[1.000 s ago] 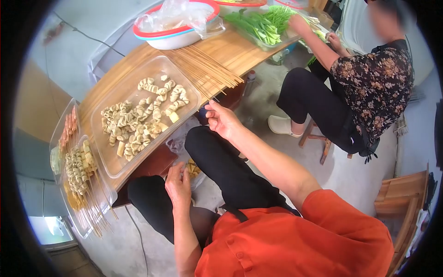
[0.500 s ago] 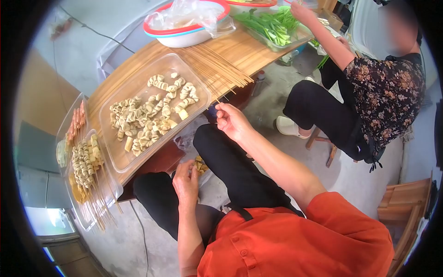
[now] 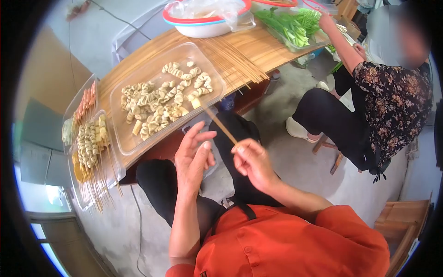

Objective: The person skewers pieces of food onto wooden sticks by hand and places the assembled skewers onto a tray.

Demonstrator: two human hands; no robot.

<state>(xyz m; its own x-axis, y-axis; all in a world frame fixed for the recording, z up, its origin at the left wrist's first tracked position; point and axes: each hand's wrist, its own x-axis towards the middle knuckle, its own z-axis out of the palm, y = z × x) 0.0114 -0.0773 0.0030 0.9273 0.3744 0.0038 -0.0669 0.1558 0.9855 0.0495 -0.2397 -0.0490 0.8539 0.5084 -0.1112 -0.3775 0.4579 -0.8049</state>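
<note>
The right hand (image 3: 254, 165) pinches a stick (image 3: 221, 125) between the thumb and finger, near the stick's low end. The tips are pressed together on it, and the other fingers are curled in. The left hand (image 3: 191, 159) is open and holds nothing. Its fingers are a bit bent and spread apart, with the thumb away from them. It is just beside the stick, on its left.

The stick is in front of the person, over the knees. It is long and thin, and its long line runs on a slant. The far end points up and to the left, at the near edge of the big tray (image 3: 150, 73). I cannot tell if that end touches the tray.

The tray lies on the table (image 3: 143, 53) with curled food (image 3: 137, 88) in it. More sticks (image 3: 235, 60) lie in a bunch just past the tray, side by side.
</note>
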